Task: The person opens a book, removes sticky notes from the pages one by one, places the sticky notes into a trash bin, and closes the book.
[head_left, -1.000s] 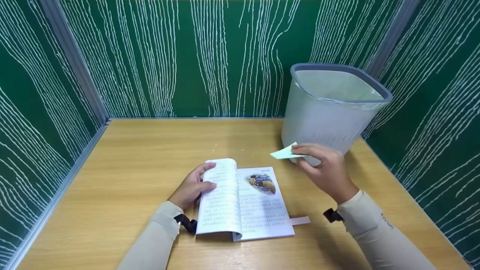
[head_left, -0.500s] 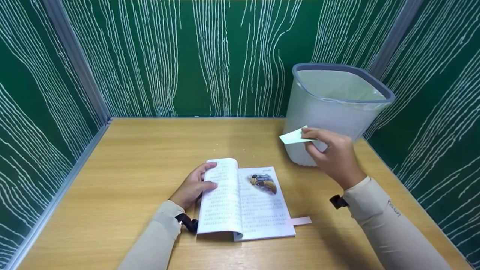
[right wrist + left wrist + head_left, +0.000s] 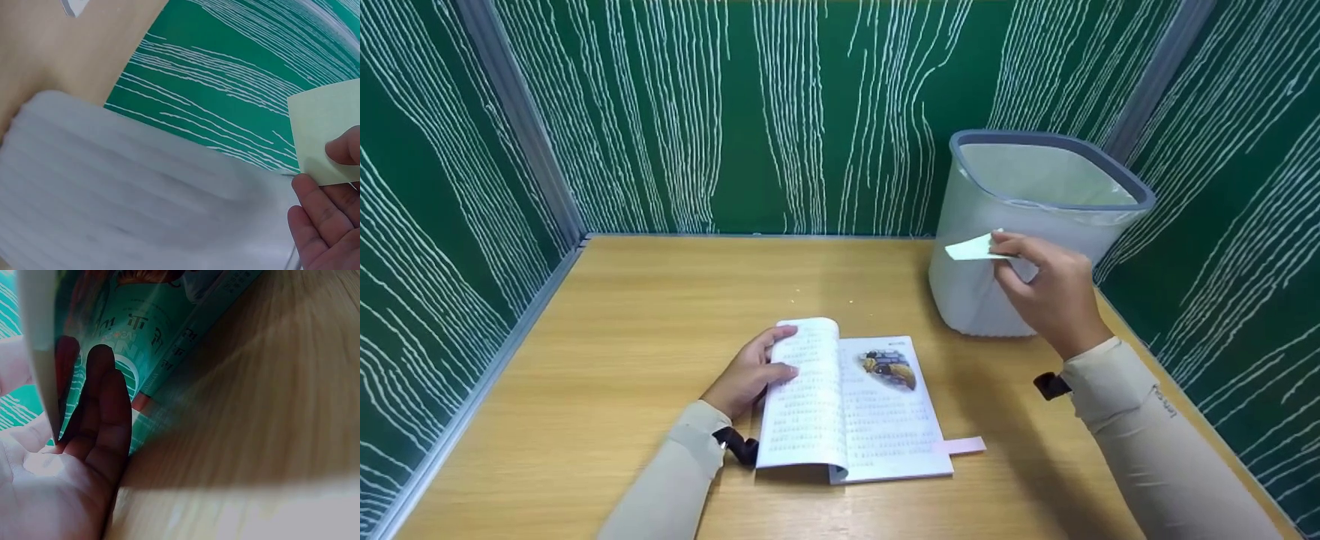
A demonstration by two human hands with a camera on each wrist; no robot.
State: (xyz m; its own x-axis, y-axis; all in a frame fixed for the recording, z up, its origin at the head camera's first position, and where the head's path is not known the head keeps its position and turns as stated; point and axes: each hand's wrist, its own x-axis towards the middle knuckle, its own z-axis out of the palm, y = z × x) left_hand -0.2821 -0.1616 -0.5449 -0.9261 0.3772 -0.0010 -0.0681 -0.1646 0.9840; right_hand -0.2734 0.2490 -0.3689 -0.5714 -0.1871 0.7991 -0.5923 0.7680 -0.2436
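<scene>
An open book (image 3: pixel 885 420) lies on the table, its left pages curving up. My left hand (image 3: pixel 746 375) grips that left side, thumb on the page and other fingers behind the green cover (image 3: pixel 152 332) in the left wrist view. From the book's lower right edge sticks a pink paper strip (image 3: pixel 966 445). Raised in front of the trash bin (image 3: pixel 997 292), my right hand (image 3: pixel 1054 289) pinches a pale green sticky note (image 3: pixel 971 247) between thumb and fingers. The right wrist view shows the note (image 3: pixel 323 129) flat under the thumb, with the bin wall (image 3: pixel 140 191) beside it.
The bin, with a grey rim (image 3: pixel 1057 139) and a thin liner, stands at the table's back right corner. Several tiny specks dot the wooden table (image 3: pixel 660 300) behind the book. Green walls with white lines (image 3: pixel 772 112) enclose the back and sides.
My right hand has risen and moved right and away with the sticky note, toward the bin. The left hand keeps its grip on the book, which lies as before.
</scene>
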